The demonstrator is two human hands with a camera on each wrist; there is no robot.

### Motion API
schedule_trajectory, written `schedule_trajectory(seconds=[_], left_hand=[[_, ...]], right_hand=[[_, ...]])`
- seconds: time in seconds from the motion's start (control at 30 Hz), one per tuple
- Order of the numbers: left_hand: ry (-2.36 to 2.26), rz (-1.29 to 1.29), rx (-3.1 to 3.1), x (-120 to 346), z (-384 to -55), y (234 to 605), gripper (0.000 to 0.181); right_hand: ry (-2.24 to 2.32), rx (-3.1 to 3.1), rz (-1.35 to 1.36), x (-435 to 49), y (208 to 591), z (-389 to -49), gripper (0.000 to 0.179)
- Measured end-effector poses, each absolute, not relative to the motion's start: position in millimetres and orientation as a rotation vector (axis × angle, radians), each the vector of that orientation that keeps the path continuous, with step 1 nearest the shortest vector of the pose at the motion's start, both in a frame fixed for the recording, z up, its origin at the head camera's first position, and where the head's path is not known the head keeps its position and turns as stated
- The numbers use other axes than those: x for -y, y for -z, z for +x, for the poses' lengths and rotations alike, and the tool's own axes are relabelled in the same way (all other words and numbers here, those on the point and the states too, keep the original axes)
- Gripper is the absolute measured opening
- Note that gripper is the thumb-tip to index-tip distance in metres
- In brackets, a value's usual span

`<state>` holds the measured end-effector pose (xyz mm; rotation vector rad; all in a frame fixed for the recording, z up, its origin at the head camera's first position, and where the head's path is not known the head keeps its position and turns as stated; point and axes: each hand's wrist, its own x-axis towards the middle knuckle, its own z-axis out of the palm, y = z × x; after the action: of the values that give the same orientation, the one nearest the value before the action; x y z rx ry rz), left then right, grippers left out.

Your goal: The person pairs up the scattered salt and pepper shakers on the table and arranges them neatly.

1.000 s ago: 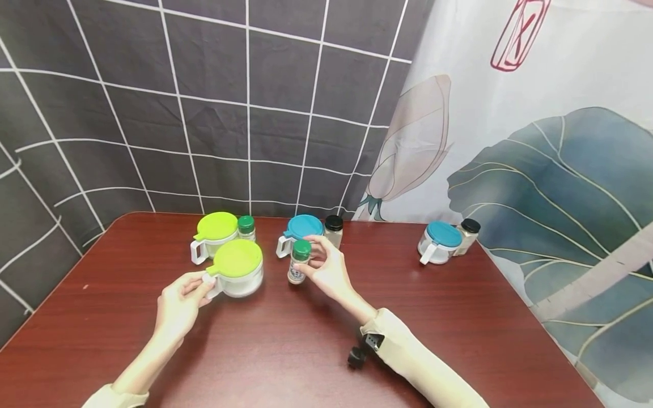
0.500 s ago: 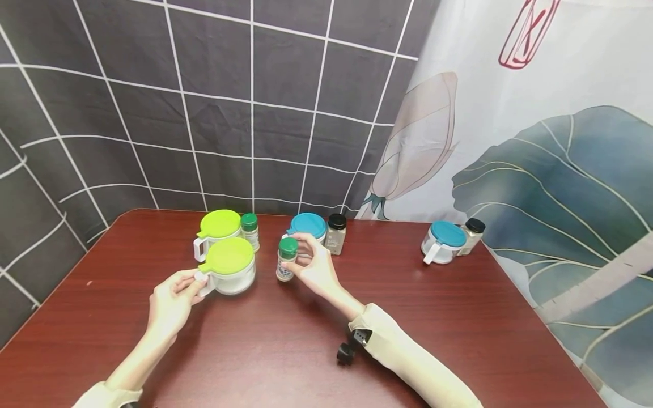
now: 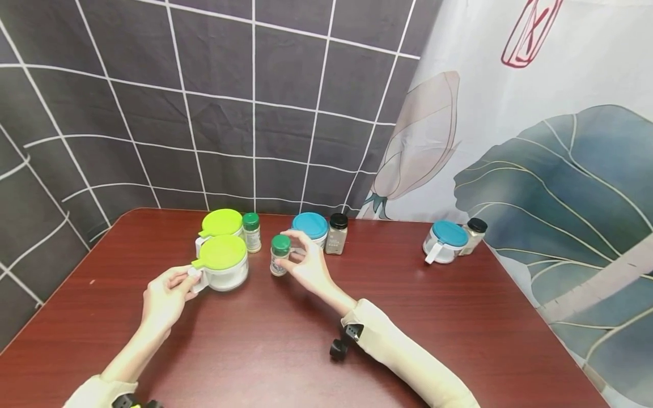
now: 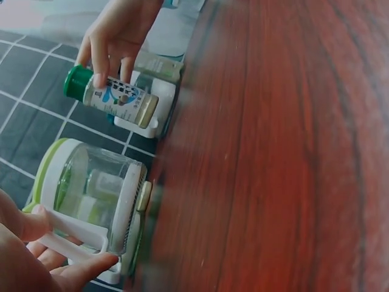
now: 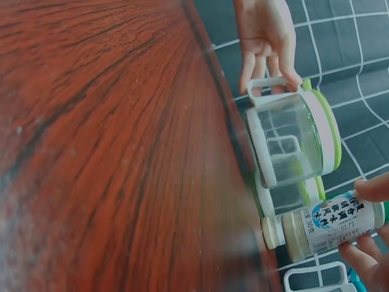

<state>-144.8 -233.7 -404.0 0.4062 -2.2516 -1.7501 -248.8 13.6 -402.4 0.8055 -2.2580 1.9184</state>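
Observation:
My left hand (image 3: 164,300) grips the white handle of a clear seasoning jar (image 4: 100,188) with a lime-green lid, in front of a matching lime-lidded jar (image 3: 222,221). My right hand (image 3: 308,266) pinches a green-capped spice shaker (image 3: 280,255) between thumb and fingers. Its printed label faces the camera in the right wrist view, and pale powder shows at its base. The shaker stands upright in the head view, right of the held jar and apart from it. Whether either held thing touches the table is hard to tell.
Along the back edge of the reddish-brown table (image 3: 265,351) stand another green-capped shaker (image 3: 251,233), a blue-lidded jar (image 3: 311,225) partly behind my right hand, and a black-capped bottle (image 3: 336,233). Farther right are another blue-lidded jar (image 3: 445,242) and black-capped bottle (image 3: 474,235).
Both hands have shifted left with the jar and the shaker, relative to the things at the back. The rear green-capped shaker now shows more fully. Both holds are unchanged.

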Motion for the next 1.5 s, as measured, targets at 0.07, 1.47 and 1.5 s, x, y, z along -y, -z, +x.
schedule_trajectory(seconds=[0.07, 1.47, 1.5], left_hand=[[1.743, 0.418, 2.261, 234.8, -145.3, 403.5, 0.037], [1.751, 0.381, 2.372, 259.3, -146.3, 411.0, 0.041], [1.728, 0.385, 2.384, 259.4, -145.9, 410.8, 0.043]], right_hand=[[-1.904, 2.258, 0.812, -11.8, 403.4, -249.6, 0.055], [-1.752, 2.440, 0.916, 24.8, 413.8, -253.3, 0.060], [-1.752, 2.466, 0.917, 24.4, 413.7, -253.5, 0.062]])
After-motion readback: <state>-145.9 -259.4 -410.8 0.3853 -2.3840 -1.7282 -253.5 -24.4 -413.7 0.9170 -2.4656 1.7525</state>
